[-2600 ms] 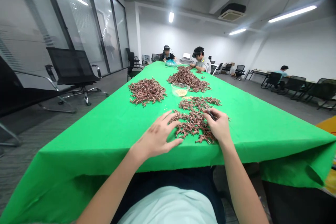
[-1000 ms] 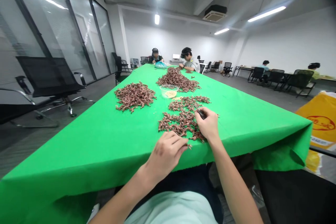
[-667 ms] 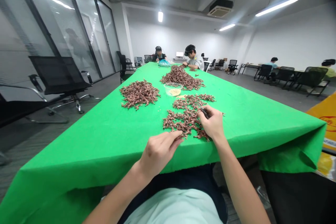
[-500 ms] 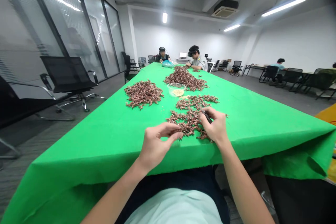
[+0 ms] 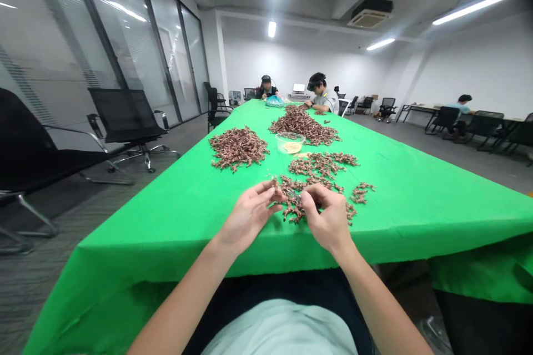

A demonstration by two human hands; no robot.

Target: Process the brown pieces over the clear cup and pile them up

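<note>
My left hand (image 5: 252, 213) is closed, its thumb and fingertips pinching a small brown, knobbly, dried-looking piece (image 5: 275, 184). To its right, my right hand (image 5: 328, 216) is closed around a thin tool (image 5: 296, 196). The tool's tip looks metallic and points toward the left hand; its exact kind is hard to make out, and the fingers cover most of it. Under and between both hands, similar brown pieces (image 5: 322, 164) lie spread over the green cloth (image 5: 175, 216). Beyond them stands a clear plastic bowl (image 5: 290, 143) with pale bits inside.
A brown heap (image 5: 239, 148) lies left of the bowl, and a larger heap (image 5: 306, 125) lies behind it. Two people sit at the table's far end near a blue plastic bag (image 5: 275, 101). Black chairs (image 5: 125, 116) stand along the left side.
My left hand has risen and now holds a brown piece up. My right hand has come left and closer to it, with the tool's tip turned toward that piece. The view has shifted slightly left.
</note>
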